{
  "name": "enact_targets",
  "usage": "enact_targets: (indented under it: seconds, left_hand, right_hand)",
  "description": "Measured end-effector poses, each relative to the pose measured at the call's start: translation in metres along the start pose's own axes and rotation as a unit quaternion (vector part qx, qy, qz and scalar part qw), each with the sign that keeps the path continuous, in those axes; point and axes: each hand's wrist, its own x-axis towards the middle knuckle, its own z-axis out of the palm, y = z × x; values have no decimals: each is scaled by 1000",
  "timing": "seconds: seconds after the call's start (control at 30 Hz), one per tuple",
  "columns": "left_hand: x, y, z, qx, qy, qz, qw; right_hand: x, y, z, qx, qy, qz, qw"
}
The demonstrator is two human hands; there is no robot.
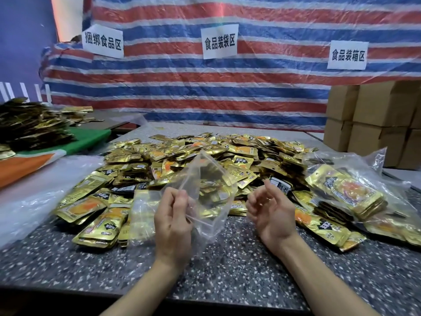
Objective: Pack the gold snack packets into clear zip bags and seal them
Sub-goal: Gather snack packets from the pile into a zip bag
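Your left hand (173, 215), palm toward you, pinches the clear plastic zip bag (211, 192) in front of the heap of gold foil snack packets (239, 151). The bag is tilted, its long axis roughly upright and its top corner pointing away over the heap. Your right hand (271, 215), also before the heap, lies palm-up with fingers loosely curled, holding nothing.

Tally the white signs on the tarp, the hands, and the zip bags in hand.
White signs: 3 (left sign, middle sign, right sign)
Hands: 2 (left hand, right hand)
Zip bags in hand: 1 (clear zip bag, pinched by the left hand)
Total: 6
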Motion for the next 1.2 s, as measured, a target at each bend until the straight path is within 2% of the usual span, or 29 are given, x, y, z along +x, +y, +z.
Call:
enact_targets:
  seconds: [0.03,0.1,0.23,0.3,0.37,0.5,0.6,0.63,0.77,0.9,1.0,1.07,1.13,1.2]
  left_hand:
    - [0,0,0,-8,9,-14,1000]
    - [2,-3,-1,-22,17,-47,999]
    - [5,-6,0,-5,21,-90,996]
    - [6,-5,0,-9,21,-100,995]
    - [6,-6,0,-16,24,-102,994]
    - [6,-5,-1,-30,12,-117,993]
    - [6,-3,0,-31,15,-114,993]
    - [6,-3,0,-27,19,-109,994]
    - [5,0,1,-43,24,-108,993]
    - [4,-2,1,-45,18,-106,993]
    - [5,-6,1,-46,12,-108,993]
    - [6,-8,2,-41,12,-99,994]
    - [7,-9,2,-37,17,-92,995]
    - [7,-9,2,-26,25,-82,996]
  right_hand:
    - [1,3,-2,-89,35,-40,995]
    - [3,12,-4,-285,61,-135,947]
    - [12,24,13,-501,-20,-253,828]
    - [23,24,26,-585,-35,-242,773]
    - [31,23,41,-631,-45,-197,749]
    - [40,23,57,-623,-24,-122,772]
    - [42,19,60,-633,-5,-160,757]
    - [42,16,60,-619,7,-177,765]
    - [41,-14,60,-473,82,-243,843]
    - [36,-64,56,-353,171,-289,873]
    - [27,-98,58,-275,221,-286,891]
    - [18,-112,63,-254,189,-272,909]
    - [8,-113,71,-299,122,-249,913]
    - [1,-102,79,-435,71,-239,865]
